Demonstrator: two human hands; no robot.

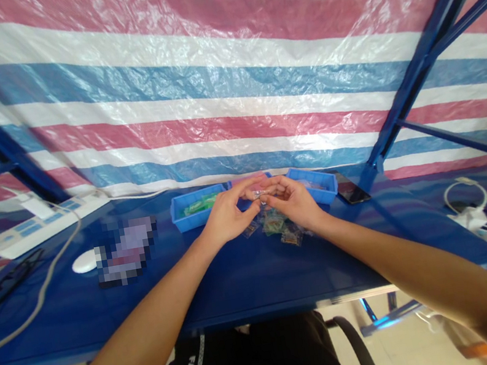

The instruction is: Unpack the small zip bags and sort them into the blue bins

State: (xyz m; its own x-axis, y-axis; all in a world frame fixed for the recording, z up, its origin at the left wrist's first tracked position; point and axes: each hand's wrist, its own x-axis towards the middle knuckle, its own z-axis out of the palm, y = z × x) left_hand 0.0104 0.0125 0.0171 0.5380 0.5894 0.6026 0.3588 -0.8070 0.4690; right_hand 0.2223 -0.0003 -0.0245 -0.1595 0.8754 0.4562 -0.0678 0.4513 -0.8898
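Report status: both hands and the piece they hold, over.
Left hand and right hand both pinching one small clear piece. Loose clear packets on blue table beneath. Blue trays close behind, nothing in the way.

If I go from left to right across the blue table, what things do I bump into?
You'd meet the white mouse → left blue tray → left hand → small clear packet pinched by both hands → right hand → right blue tray → black phone → white cables.
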